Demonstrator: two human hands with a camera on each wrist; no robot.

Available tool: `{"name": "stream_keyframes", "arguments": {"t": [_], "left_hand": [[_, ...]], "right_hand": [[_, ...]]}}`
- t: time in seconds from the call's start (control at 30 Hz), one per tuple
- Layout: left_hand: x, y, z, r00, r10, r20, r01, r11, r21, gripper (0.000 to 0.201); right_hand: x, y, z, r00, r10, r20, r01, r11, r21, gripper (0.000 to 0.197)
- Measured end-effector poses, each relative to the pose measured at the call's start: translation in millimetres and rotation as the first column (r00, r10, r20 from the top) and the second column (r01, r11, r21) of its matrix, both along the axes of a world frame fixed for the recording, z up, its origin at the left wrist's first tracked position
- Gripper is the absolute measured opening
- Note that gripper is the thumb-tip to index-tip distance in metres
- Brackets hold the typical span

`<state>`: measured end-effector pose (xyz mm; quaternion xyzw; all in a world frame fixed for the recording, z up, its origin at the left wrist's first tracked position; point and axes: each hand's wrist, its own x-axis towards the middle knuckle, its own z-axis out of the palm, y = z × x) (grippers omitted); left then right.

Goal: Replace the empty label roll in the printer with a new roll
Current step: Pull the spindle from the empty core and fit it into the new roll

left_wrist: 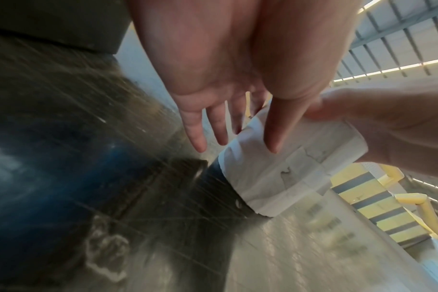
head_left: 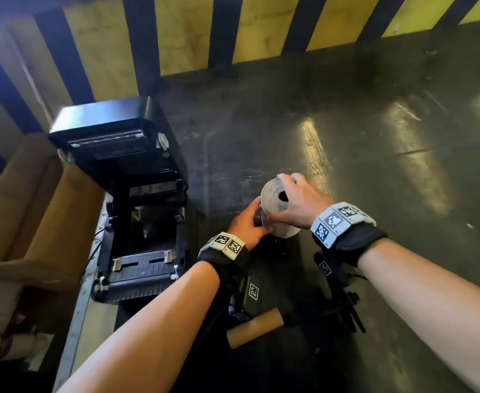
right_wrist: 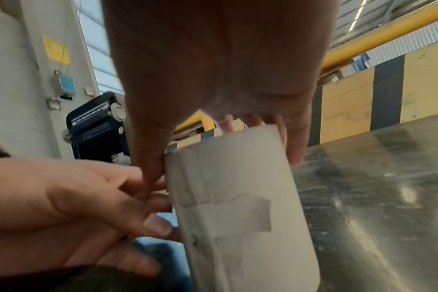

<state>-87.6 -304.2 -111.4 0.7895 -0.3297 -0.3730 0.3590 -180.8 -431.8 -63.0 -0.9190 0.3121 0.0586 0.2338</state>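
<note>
Here, right hand [head_left: 301, 202] clamps the new roll [head_left: 270, 194] beside the open printer [head_left: 125, 154], left hand [head_left: 247, 222] touching its taped seam, fingers straight; a hasty tug could tear labels.

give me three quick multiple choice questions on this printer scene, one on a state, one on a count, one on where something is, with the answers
1. The printer lid is:
A. shut
B. open, tilted back
C. taken off

2. How many hands touch the white label roll?
A. none
B. one
C. two

3. The brown cardboard tube lies:
A. inside the printer
B. on the table, nearer the person than the label roll
C. on top of the label roll

Answers:
1 B, the head view shows the printer's inside under the raised lid.
2 C, the right hand grips its top end and the left hand touches its side.
3 B, it lies flat on the table below the arms, apart from the printer.
</note>
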Motion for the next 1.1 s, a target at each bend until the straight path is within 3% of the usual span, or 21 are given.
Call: {"name": "stream_keyframes", "arguments": {"t": [0.1,0.23,0.33,0.43,0.53,0.63,0.8,0.87,0.93,0.97,1.03,1.1], "left_hand": [[-1,7,5,0.999,-0.04,-0.023,0.04,0.999,-0.006,0.07],[1,21,25,0.994,-0.001,-0.107,-0.006,0.997,-0.071,0.075],[-2,37,45,0.977,0.072,-0.199,-0.106,0.981,-0.164,0.077],[-18,53,72,0.914,0.136,-0.383,-0.238,0.943,-0.234,0.086],[-36,66,94,0.874,0.107,-0.474,-0.28,0.908,-0.312,0.079],[-50,82,110,0.884,0.111,-0.455,-0.308,0.869,-0.387,0.068],[-65,113,129,0.882,0.175,-0.438,-0.374,0.826,-0.422,0.053],[-66,123,137,0.87,0.204,-0.449,-0.402,0.82,-0.406,0.054],[-65,134,142,0.855,0.241,-0.459,-0.434,0.817,-0.38,0.058],[-64,139,145,0.847,0.261,-0.463,-0.45,0.817,-0.362,0.058],[-63,149,146,0.834,0.296,-0.466,-0.473,0.818,-0.328,0.054],[-63,159,146,0.824,0.321,-0.466,-0.492,0.814,-0.308,0.051]], "right_hand": [[-5,6,6,0.998,-0.05,0.045,0.049,0.999,0.02,0.092],[-20,6,22,0.942,-0.297,0.157,0.244,0.926,0.288,0.083],[-36,13,35,0.84,-0.517,0.164,0.329,0.726,0.604,0.073],[-56,31,52,0.775,-0.62,0.125,0.227,0.457,0.86,0.051],[-72,50,67,0.786,-0.608,0.108,0.139,0.345,0.928,0.052],[-83,68,84,0.803,-0.582,0.125,0.072,0.303,0.95,0.044],[-99,98,108,0.854,-0.491,0.172,0.028,0.373,0.927,0.043],[-101,107,113,0.847,-0.457,0.272,0.024,0.545,0.838,0.05],[-103,113,112,0.793,-0.348,0.5,0.009,0.828,0.561,0.057],[-105,116,111,0.747,-0.232,0.623,-0.014,0.931,0.364,0.056],[-110,128,111,0.646,0.067,0.76,-0.102,0.995,-0.001,0.049],[-114,142,109,0.622,0.266,0.736,-0.205,0.963,-0.175,0.044]]}}
